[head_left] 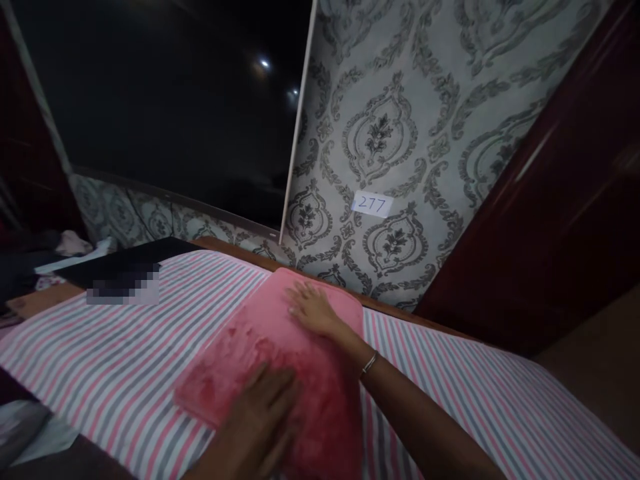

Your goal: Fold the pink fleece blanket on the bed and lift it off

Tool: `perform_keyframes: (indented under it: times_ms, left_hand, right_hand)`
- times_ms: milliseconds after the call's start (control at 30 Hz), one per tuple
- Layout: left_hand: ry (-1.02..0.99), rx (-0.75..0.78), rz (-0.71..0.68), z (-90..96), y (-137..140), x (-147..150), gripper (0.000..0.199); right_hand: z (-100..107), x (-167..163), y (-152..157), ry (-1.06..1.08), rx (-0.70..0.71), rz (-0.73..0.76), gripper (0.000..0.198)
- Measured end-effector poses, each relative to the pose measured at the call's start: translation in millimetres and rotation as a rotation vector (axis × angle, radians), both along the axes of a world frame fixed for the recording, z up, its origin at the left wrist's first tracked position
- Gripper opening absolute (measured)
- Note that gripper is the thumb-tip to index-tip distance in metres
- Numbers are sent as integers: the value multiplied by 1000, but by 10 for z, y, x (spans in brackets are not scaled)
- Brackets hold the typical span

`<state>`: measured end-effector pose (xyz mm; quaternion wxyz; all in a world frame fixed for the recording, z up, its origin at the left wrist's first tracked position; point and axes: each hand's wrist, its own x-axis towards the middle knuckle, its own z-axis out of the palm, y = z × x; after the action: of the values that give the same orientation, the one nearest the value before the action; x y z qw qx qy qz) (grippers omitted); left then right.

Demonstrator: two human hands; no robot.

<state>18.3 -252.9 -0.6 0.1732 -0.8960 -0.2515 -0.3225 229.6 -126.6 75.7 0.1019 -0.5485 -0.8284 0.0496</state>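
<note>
A pink plush mat [235, 347] with rounded corners lies over a cloth striped in pink, grey and white [150, 347]. Fingers spread, my right hand [313, 310] rests flat on the mat's far part; a thin bracelet circles that wrist. Closer to me, my left hand [263, 413] is over the mat's darker, ruffled pile, its fingers stretched out and somewhat blurred. Neither hand grips anything. My left hand and both forearms cover part of the mat's near half.
Behind the table stands a patterned wallpapered wall [380, 133] with a paper label reading 277 [373, 204]. A large dark screen [165, 100] hangs at left. A black flat item [125, 263] and heaped cloth [73, 243] lie to the left. Dark red panelling [530, 200] rises at right.
</note>
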Motion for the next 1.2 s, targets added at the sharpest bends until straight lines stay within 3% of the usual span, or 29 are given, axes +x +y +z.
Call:
perform_keyframes:
  times_ms: [100,200,533,667,767,833,933,1033,1200]
  left_hand:
    - [-59,-3,223,27,114,-144,59]
    - [-35,-16,332,-77,154,-166,68]
    - [29,-78,393,-398,151,-156,95]
    - [9,42,423,-562,259,-139,84]
    - [-43,134,453,-611,310,-116,60]
    - [-56,147,463,-600,318,-116,58]
    - [-33,123,424,-551,292,-142,72]
    - [-35,4,397,-508,226,-167,93]
    - [-46,-233,342,-435,86,-182,95]
  right_hand:
    - [-109,-309,-4,33,-22,182,54]
    - [-245,-401,163,29,-6,212,53]
    - [-616,-208,902,-141,114,70,52]
    - [-696,-186,1106,-156,105,25,53]
    - [-715,-180,1183,-116,82,-41,55]
    - [-722,-183,1193,-85,80,-86,55]
    - [-720,-204,1162,-89,93,-129,56]
    - [-667,-249,1101,-124,119,-191,55]
    - [-391,-406,939,-176,96,-310,57]
